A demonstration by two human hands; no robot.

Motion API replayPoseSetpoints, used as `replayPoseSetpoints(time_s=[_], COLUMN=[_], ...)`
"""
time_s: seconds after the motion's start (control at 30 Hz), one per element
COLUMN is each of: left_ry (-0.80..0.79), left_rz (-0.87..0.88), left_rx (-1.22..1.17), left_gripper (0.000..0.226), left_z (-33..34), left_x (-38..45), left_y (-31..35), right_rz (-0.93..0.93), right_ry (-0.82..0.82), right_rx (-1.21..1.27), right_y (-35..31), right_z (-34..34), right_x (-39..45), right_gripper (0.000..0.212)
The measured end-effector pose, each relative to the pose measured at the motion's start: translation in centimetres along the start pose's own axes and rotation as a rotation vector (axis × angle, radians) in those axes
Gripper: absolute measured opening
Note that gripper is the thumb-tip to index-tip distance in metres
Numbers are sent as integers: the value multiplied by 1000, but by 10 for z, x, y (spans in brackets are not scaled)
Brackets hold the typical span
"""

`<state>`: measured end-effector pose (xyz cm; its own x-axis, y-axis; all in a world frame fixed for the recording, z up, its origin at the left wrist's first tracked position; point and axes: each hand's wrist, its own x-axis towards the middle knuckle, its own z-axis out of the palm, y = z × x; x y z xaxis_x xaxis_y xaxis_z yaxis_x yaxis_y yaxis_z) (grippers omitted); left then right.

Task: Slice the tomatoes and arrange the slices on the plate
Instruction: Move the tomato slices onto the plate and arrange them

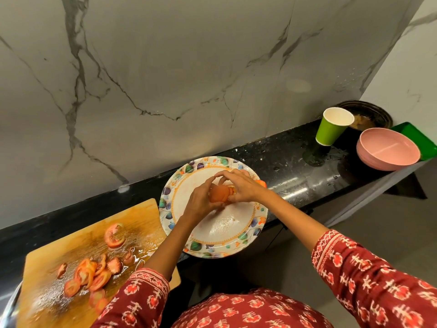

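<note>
I see my left hand point(201, 197) and right hand point(241, 188) both gripping tomato slices point(218, 194) together, floral plate point(214, 229) directly beneath them.

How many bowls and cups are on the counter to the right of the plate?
2: a green cup by the wall and a pink bowl to its right. A dark dish sits behind them, partly hidden.

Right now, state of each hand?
Left hand: fingers curled round a stack of tomato slices over the plate.
Right hand: fingers pinching the same slices from the other side.
</note>
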<state>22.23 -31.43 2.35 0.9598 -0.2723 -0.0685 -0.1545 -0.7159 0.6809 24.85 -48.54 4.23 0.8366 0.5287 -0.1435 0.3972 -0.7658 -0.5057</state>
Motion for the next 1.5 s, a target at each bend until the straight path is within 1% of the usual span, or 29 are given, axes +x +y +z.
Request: replayPoseSetpoints(time_s=[0.17,0.23,0.37,0.43,0.57,0.67,0.77,1.03,1.4,1.5], left_ry=[10,5,0,0,0,-3,-6,-20,-56,-58], left_rz=[-33,-39,-27,-20,-32,-47,-44,-33,-32,-36], left_rx=[6,9,13,13,12,12,16,30,87,119], left_gripper=[81,82,82,81,80,80,81,82,81,81], left_z=[0,0,0,0,1,1,1,1,4,5], left_x=[-2,-2,-2,-3,-3,-3,-3,-2,1,2], left_y=[1,1,1,2,3,2,3,4,10,11], right_rz=[-20,-18,-24,-16,-22,-31,-23,-26,-12,6], right_ry=[100,120,65,74,208,251,260,302,236,235], right_rx=[-13,-6,-18,-15,5,35,46,24,-13,-22], right_y=[8,9,5,5,8,12,14,12,7,7], right_z=[4,5,8,10,12,14,16,22,14,15], right_x=[-3,-5,-7,-7,-13,-17,-20,-23,-21,-21], right_gripper=[68,71,78,75,65,64,66,63,71,77])
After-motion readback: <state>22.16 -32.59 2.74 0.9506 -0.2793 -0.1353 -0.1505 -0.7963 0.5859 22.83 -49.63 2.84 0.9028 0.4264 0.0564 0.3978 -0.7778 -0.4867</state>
